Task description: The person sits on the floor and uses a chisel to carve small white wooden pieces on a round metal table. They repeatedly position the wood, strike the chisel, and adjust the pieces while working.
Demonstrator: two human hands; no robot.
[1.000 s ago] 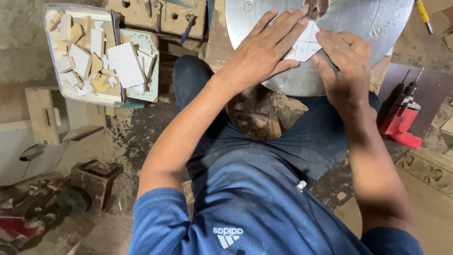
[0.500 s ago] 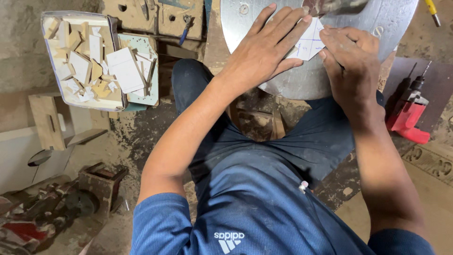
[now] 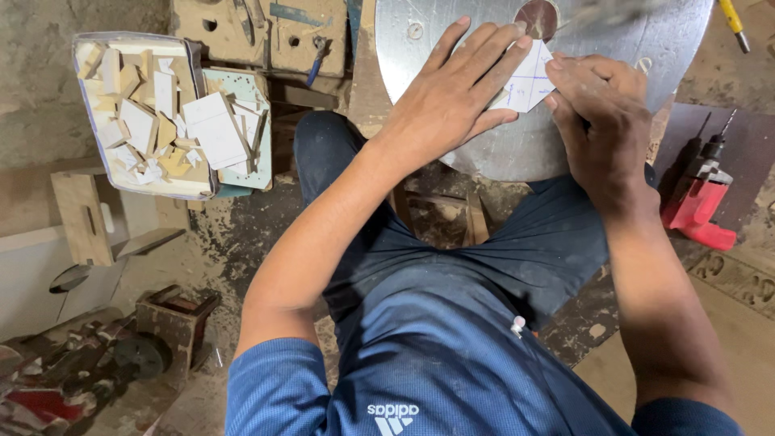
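Up at twelve o'clock, on round metal disc (image 3: 484, 153): small white marked piece (image 3: 529, 81), flat. Left hand (image 3: 460, 93) spread open, fingers pressing its left part down. Right hand (image 3: 601, 121) curled at its three o'clock edge, fingertips bearing on it; closed grip or not, impossible to tell. Probably light, thin, stiff and smooth, apt to skid on metal; best pinned from above or pinched by edges. Tray of offcuts (image 3: 145, 113) at ten o'clock, red drill (image 3: 698, 202) at three.

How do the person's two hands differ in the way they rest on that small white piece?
The left hand lies flat, fingers spread across the white piece; the right hand is curled, fingertips at the piece's right edge. The left covers more of it. Both press it onto the round metal disc.
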